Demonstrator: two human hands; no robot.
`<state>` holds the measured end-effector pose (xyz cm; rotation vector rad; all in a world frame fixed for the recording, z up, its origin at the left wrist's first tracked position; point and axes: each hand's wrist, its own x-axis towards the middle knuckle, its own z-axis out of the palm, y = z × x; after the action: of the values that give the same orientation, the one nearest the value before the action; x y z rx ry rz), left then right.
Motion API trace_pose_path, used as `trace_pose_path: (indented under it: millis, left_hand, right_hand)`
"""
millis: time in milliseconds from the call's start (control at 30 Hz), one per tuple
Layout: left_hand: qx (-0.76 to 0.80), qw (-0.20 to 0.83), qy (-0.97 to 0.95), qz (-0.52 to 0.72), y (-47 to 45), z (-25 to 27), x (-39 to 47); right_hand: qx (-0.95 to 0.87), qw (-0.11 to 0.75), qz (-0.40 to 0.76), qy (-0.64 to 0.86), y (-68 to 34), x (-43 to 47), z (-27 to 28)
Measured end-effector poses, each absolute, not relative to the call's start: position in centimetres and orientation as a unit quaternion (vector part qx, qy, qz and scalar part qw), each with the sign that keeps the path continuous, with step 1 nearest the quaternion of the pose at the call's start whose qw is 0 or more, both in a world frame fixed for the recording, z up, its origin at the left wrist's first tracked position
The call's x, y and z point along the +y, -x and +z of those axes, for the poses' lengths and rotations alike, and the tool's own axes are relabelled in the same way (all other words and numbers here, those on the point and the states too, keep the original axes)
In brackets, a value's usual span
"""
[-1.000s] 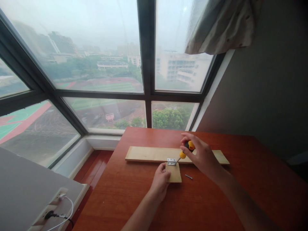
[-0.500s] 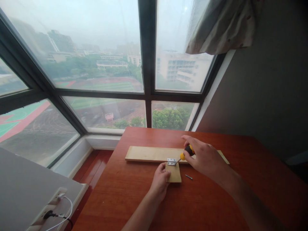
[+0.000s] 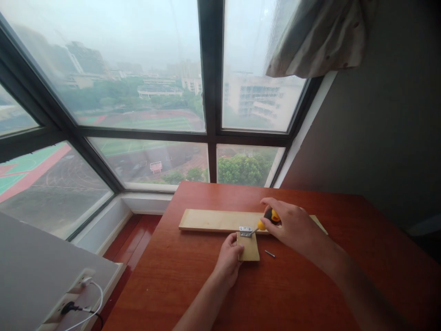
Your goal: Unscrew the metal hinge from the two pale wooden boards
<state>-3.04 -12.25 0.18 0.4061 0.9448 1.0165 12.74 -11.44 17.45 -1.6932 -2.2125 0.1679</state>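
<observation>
My left hand (image 3: 230,257) is closed on the left edge of a small wooden board (image 3: 249,249), thumb on top. A silver metal hinge (image 3: 245,231) lies at the board's far end, with dark screw holes or screws in it. Between the thumb and fingers of my right hand (image 3: 289,225) is a screwdriver (image 3: 270,217) with a yellow and black handle. Its shaft slants down to the left, and the tip meets the hinge's right side. Just behind, a long wooden plank (image 3: 213,219) lies across the table, partly covered by my right hand.
A small metal rod or screwdriver bit (image 3: 269,253) lies right of the small board on the reddish-brown table (image 3: 165,285). Large windows (image 3: 144,82) stand beyond the table's far edge. Plugs and cables (image 3: 82,308) are in a wall socket at lower left.
My right hand has shifted its fingers slightly around the screwdriver handle, which looks turned a little. The left hand and small board have hardly moved.
</observation>
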Motion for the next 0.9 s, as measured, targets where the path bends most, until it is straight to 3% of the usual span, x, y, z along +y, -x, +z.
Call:
trace_pose_path:
  millis: [900]
  left_hand:
    - [0.425,0.758,-0.181,0.46,3.29,-0.29,-12.09]
  right_hand:
    - [-0.783,0.164,0.02,0.599,-13.68,-10.81,16.8]
